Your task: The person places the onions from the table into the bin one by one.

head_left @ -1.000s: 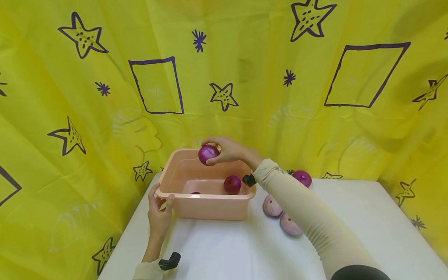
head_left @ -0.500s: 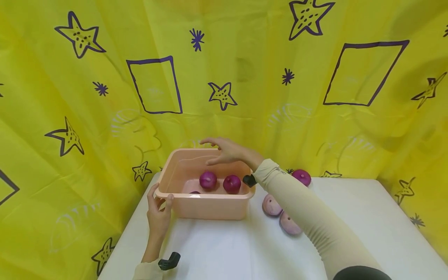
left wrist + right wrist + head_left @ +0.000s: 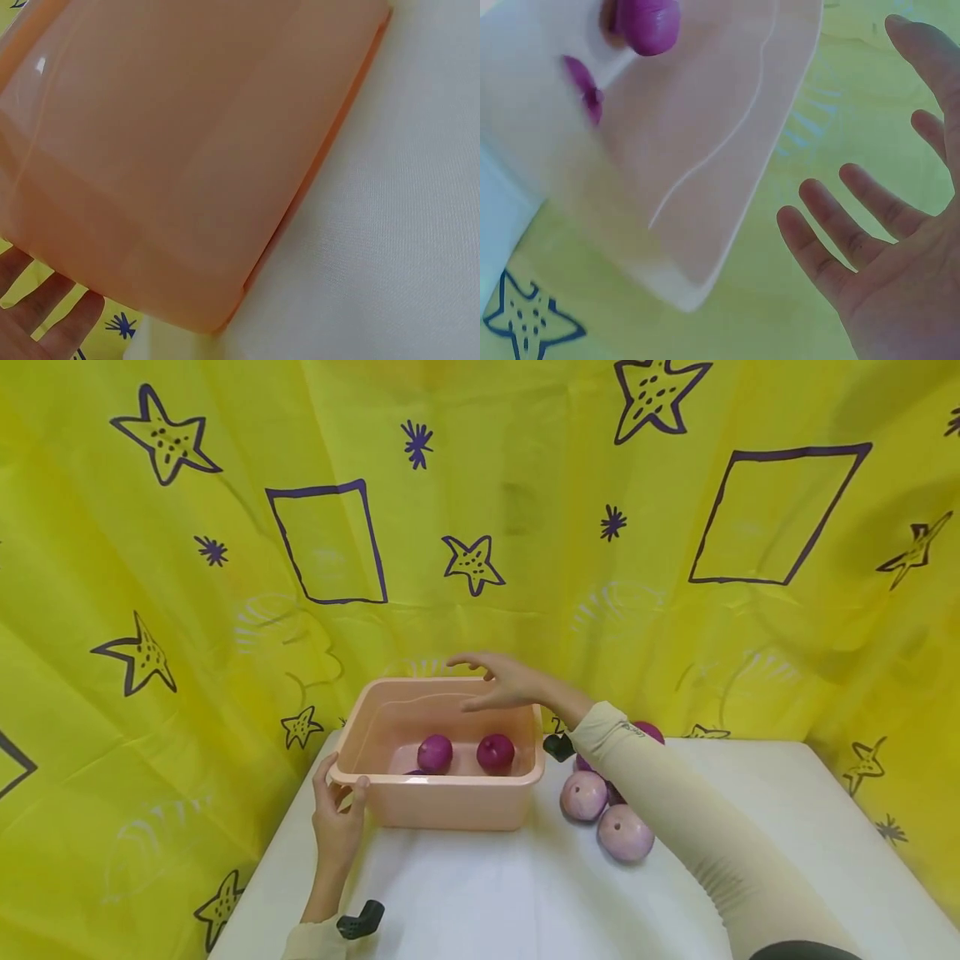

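Note:
In the head view, a peach plastic basin (image 3: 450, 803) stands on the table. My left hand (image 3: 337, 827) grips its near left corner, thumb on the front and fingers round the side; in the left wrist view some fingers (image 3: 75, 315) touch the basin wall. Inside lie a purple onion (image 3: 435, 752), a redder onion (image 3: 496, 753) and part of another behind the front rim. My right hand (image 3: 506, 683) hovers over the far right rim with fingers spread, holding nothing. The right wrist view shows its bare palm (image 3: 900, 277) beside the basin, with a purple onion (image 3: 651, 26) inside.
Right of the basin, pale onions (image 3: 626, 833) lie on the white table (image 3: 465, 893); darker purple onions (image 3: 649, 731) are partly hidden by the right sleeve (image 3: 675, 810). A yellow patterned curtain (image 3: 525, 635) hangs close behind the table and at both sides.
My right hand let go of a purple onion, which dropped into the basin and rolled slightly left. That hand has since drawn back to the right. My left hand keeps its grip.

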`<control>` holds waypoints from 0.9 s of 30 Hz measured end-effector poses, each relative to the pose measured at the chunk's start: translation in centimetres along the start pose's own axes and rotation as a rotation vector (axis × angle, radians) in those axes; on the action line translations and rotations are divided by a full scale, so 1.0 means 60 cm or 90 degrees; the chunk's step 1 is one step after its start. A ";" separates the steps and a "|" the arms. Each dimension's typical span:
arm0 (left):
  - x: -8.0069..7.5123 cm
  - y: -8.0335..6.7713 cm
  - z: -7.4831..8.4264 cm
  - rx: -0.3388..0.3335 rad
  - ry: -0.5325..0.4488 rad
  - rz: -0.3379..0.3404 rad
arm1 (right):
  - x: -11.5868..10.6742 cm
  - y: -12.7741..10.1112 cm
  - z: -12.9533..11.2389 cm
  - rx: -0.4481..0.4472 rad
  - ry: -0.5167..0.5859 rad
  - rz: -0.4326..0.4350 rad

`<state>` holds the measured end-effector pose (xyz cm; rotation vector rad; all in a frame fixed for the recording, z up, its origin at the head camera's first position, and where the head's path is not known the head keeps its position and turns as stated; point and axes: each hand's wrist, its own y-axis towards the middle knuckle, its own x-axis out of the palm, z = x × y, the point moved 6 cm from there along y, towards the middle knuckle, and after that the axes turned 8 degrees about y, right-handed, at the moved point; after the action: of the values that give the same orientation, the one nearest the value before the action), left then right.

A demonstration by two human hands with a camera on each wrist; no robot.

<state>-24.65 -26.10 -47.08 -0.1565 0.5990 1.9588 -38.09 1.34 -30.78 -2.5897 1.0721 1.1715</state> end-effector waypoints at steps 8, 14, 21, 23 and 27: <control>0.001 0.002 0.001 0.014 -0.011 0.003 | -0.034 -0.057 0.019 0.014 -0.016 0.017; 0.003 0.003 -0.005 0.009 -0.006 0.005 | -0.062 -0.110 0.039 0.035 -0.030 0.041; 0.002 0.004 -0.005 0.013 -0.004 0.008 | -0.086 -0.179 0.062 0.038 -0.066 0.068; 0.001 0.004 -0.004 0.015 0.000 0.010 | -0.091 -0.201 0.069 0.047 -0.071 0.077; 0.000 0.004 -0.003 0.016 0.004 0.012 | -0.101 -0.243 0.083 0.072 -0.068 0.097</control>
<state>-24.91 -26.28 -47.17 -0.1427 0.6306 1.9690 -34.60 17.43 -32.72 -2.3674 1.2908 1.2266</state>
